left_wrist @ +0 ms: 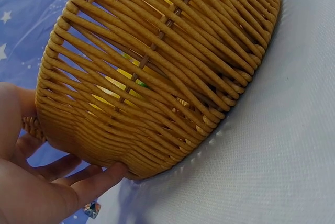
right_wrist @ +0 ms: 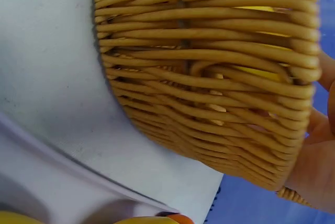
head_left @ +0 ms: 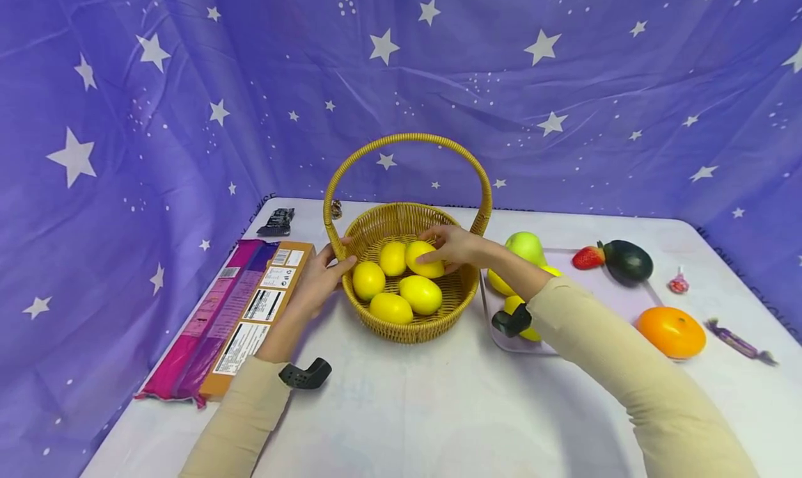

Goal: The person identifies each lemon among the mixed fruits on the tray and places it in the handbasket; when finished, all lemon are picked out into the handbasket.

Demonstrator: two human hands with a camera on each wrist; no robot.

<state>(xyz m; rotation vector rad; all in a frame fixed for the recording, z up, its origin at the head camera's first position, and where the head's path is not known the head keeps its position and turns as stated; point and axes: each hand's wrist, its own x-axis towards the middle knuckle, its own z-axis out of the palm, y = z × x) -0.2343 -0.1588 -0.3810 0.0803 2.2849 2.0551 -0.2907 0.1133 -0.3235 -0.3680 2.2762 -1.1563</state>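
Note:
A woven wicker basket (head_left: 401,333) with a tall hoop handle stands mid-table, with several yellow lemons (head_left: 391,309) inside. At its left side, my left hand (head_left: 321,277) grips the rim by the handle's foot, thumb on the rim. In the left wrist view the fingers (left_wrist: 99,185) press the wicker wall from outside. My right hand (head_left: 459,246) reaches over the right rim and holds a lemon (head_left: 415,254) among the others, fingers over its top. The right wrist view shows mostly the basket wall (right_wrist: 209,77), which hides that lemon and the fingertips.
Right of the basket, a pale tray (head_left: 564,304) carries a green apple (head_left: 525,248), more yellow fruit, a strawberry (head_left: 589,257) and an avocado (head_left: 628,262). An orange (head_left: 672,332) and wrapped candies (head_left: 739,340) lie further right. Packages (head_left: 234,318) lie left; a black wrapper (head_left: 277,222) sits behind.

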